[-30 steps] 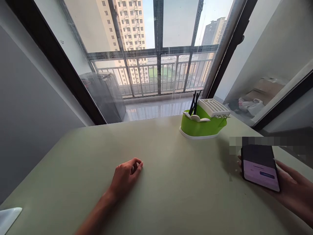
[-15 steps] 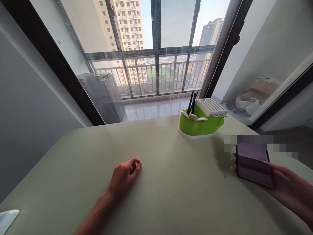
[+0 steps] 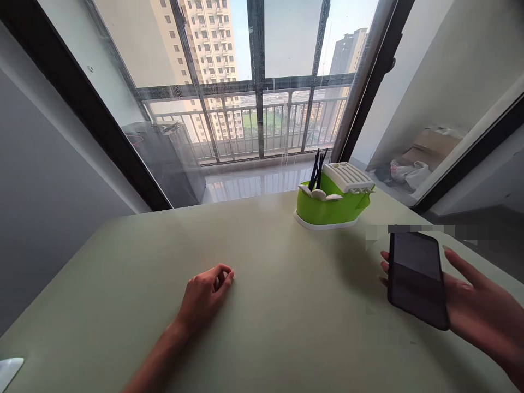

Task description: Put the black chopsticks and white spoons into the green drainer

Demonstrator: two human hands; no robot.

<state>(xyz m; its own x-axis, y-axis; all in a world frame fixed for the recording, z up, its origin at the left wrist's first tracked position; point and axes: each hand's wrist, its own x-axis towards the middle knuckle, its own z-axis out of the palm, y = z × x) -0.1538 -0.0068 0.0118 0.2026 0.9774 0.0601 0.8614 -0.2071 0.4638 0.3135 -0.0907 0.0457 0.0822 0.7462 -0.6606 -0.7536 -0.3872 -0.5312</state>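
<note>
On the pale green table (image 3: pixel 278 305), my left hand (image 3: pixel 207 289) rests with its fingers curled in and the thumb against the index finger. Nothing shows in the small gap between them. At the right, my right hand (image 3: pixel 470 305) holds a black smartphone (image 3: pixel 417 281) from behind, above the table. Three fingertips show past the phone's left edge, and the thumb is lifted clear of its right edge. The phone's screen faces up and is dark.
A green and white cutlery holder (image 3: pixel 331 210) with black chopsticks (image 3: pixel 317 169) and white spoons (image 3: pixel 318 195) stands near the far edge. A white corner of some object (image 3: pixel 10 371) lies at lower left. Beyond the table are glass doors.
My right thumb has come off the phone's screen, which went from a purplish glow to dark. The phone has tilted a little. My left hand rests as before; the view has shifted slightly.
</note>
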